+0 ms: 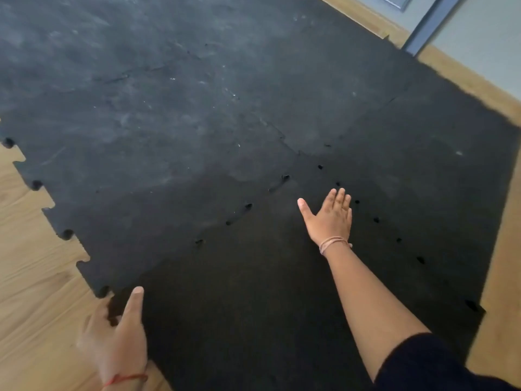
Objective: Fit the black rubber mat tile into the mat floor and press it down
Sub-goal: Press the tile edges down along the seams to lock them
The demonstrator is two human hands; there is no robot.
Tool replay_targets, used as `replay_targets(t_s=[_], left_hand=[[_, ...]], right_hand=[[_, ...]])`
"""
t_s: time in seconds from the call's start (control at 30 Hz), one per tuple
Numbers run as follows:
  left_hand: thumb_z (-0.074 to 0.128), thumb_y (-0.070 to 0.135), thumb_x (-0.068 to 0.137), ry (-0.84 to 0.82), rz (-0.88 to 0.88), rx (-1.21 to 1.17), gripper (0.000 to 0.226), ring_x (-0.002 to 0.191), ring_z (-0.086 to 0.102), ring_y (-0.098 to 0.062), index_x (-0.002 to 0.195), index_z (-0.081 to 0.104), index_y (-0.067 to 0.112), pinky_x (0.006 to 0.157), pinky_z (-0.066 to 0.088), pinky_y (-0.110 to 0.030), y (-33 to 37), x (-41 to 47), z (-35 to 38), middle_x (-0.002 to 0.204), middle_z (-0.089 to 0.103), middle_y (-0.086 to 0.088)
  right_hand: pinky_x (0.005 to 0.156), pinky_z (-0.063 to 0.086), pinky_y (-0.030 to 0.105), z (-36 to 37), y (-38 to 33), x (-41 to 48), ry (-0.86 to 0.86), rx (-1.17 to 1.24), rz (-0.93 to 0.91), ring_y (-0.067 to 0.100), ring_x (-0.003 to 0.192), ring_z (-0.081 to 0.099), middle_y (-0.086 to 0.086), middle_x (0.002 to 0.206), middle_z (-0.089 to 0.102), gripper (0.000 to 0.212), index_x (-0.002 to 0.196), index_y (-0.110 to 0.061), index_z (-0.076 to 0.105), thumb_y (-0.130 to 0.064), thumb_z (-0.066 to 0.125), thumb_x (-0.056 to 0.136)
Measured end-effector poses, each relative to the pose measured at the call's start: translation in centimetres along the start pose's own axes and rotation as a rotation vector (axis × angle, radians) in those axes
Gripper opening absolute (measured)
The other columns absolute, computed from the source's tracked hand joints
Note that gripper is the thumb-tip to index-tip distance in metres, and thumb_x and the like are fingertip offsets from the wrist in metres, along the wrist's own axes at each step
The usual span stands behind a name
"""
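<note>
The black rubber mat tile (248, 300) lies at the near middle, its interlocking teeth meeting the mat floor (158, 114) along two seams, with small dark gaps showing along both. My right hand (331, 218) rests flat and open on the tile's far corner, fingers spread. My left hand (118, 337) grips the tile's near left edge, thumb on top and fingers curled under the rim, which looks slightly lifted there.
Wooden floor (36, 292) shows at the left and along the right side (499, 306). The mat floor's left edge has jigsaw teeth (36, 184). A pale wall and a grey door frame (423, 26) stand at the far right.
</note>
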State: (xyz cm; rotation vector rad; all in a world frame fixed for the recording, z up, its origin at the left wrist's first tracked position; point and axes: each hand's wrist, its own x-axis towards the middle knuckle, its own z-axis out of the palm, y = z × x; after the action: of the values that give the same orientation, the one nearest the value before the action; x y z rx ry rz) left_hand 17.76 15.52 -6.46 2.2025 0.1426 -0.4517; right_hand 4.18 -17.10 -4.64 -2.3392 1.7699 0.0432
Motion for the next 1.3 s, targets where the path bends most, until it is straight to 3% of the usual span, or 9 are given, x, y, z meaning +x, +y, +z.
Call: replay_targets(t_s=[0.13, 0.27, 0.37, 0.6, 0.77, 0.9, 1.13, 1.2, 1.3], left_hand=[[0.05, 0.065, 0.069, -0.004, -0.07, 0.308, 0.082, 0.121, 0.039, -0.04, 0.109, 0.055, -0.007, 0.109, 0.023, -0.049, 0.3, 0.0, 1.0, 0.118, 0.054, -0.031], [0.048, 0.06, 0.078, 0.01, -0.052, 0.344, 0.081, 0.123, 0.036, -0.043, 0.116, 0.047, -0.011, 0.108, 0.025, -0.053, 0.1, -0.3, 1.1, 0.128, 0.044, -0.036], [0.041, 0.079, 0.067, 0.044, 0.075, 0.267, 0.098, 0.098, 0.048, -0.049, 0.1, 0.044, -0.013, 0.093, 0.037, -0.063, -1.0, -0.7, 1.2, 0.108, 0.047, -0.044], [0.051, 0.067, 0.073, 0.109, -0.054, 0.28, 0.09, 0.115, 0.041, -0.047, 0.113, 0.045, -0.014, 0.104, 0.03, -0.057, -0.2, -0.9, 1.8, 0.122, 0.045, -0.038], [0.05, 0.056, 0.071, 0.113, 0.031, 0.185, 0.082, 0.118, 0.038, -0.045, 0.113, 0.048, -0.014, 0.107, 0.022, -0.049, 0.5, -1.9, 1.1, 0.12, 0.047, -0.038], [0.059, 0.027, 0.086, 0.138, 0.055, 0.106, 0.046, 0.11, 0.041, -0.041, 0.106, 0.051, -0.014, 0.103, 0.026, -0.052, 0.2, -2.4, 0.8, 0.108, 0.051, -0.033], [0.052, 0.031, 0.088, 0.109, 0.073, 0.163, 0.036, 0.107, 0.039, -0.036, 0.095, 0.048, -0.004, 0.105, 0.023, -0.052, -0.6, -2.0, 1.1, 0.097, 0.042, -0.014], [0.054, 0.032, 0.086, 0.094, 0.045, 0.179, 0.044, 0.117, 0.034, -0.037, 0.11, 0.044, -0.003, 0.109, 0.018, -0.048, -0.6, -2.1, 1.1, 0.114, 0.043, -0.021], [0.051, 0.038, 0.087, 0.12, 0.233, 0.229, 0.063, 0.133, 0.024, -0.038, 0.132, 0.031, -0.001, 0.112, 0.017, -0.044, -0.6, -2.9, 1.0, 0.142, 0.03, -0.024]], right_hand=[[0.117, 0.011, 0.039, -1.9, 2.7, 3.4, -0.057, -0.015, 0.069, 0.03, 0.146, 0.007, 0.016, 0.158, 0.009, 0.095, 0.148, -0.002, 0.01, -0.067, 0.037, 0.085], [0.117, 0.013, 0.043, -1.9, 2.6, 3.7, -0.018, 0.001, 0.121, 0.034, 0.145, 0.012, 0.02, 0.156, 0.015, 0.109, 0.148, -0.002, 0.013, -0.074, 0.048, 0.074], [0.114, 0.02, 0.045, -3.0, 3.6, 4.1, -0.065, 0.017, 0.172, 0.033, 0.142, 0.023, 0.018, 0.154, 0.024, 0.12, 0.148, -0.002, 0.013, -0.079, 0.053, 0.064], [0.111, 0.031, 0.045, -4.3, 4.6, 5.6, -0.081, 0.278, 0.263, 0.034, 0.133, 0.037, 0.016, 0.144, 0.04, 0.092, 0.138, -0.006, 0.04, -0.058, 0.072, 0.069], [0.111, 0.027, 0.049, -4.6, 4.4, 5.9, 0.012, 0.425, 0.3, 0.035, 0.128, 0.044, 0.013, 0.138, 0.049, 0.077, 0.129, -0.006, 0.05, -0.062, 0.06, 0.077], [0.103, 0.035, 0.05, -4.1, 3.8, 6.1, 0.022, 0.363, 0.311, 0.041, 0.112, 0.051, 0.025, 0.12, 0.057, 0.071, 0.09, -0.002, 0.058, -0.067, 0.03, 0.087], [0.107, 0.03, 0.052, -4.2, 2.5, 5.7, 0.016, 0.295, 0.457, 0.042, 0.124, 0.043, 0.027, 0.136, 0.044, 0.088, 0.13, 0.003, 0.047, -0.067, 0.014, 0.088], [0.108, 0.026, 0.05, -3.4, 0.6, 3.5, 0.084, 0.231, 0.354, 0.041, 0.131, 0.036, 0.028, 0.142, 0.036, 0.08, 0.137, 0.002, 0.04, -0.061, 0.021, 0.091], [0.115, 0.012, 0.043, 0.6, -3.9, -4.0, 0.045, 0.107, -0.217, 0.03, 0.146, 0.004, 0.017, 0.158, 0.003, 0.076, 0.149, -0.004, 0.013, -0.054, 0.03, 0.093]])
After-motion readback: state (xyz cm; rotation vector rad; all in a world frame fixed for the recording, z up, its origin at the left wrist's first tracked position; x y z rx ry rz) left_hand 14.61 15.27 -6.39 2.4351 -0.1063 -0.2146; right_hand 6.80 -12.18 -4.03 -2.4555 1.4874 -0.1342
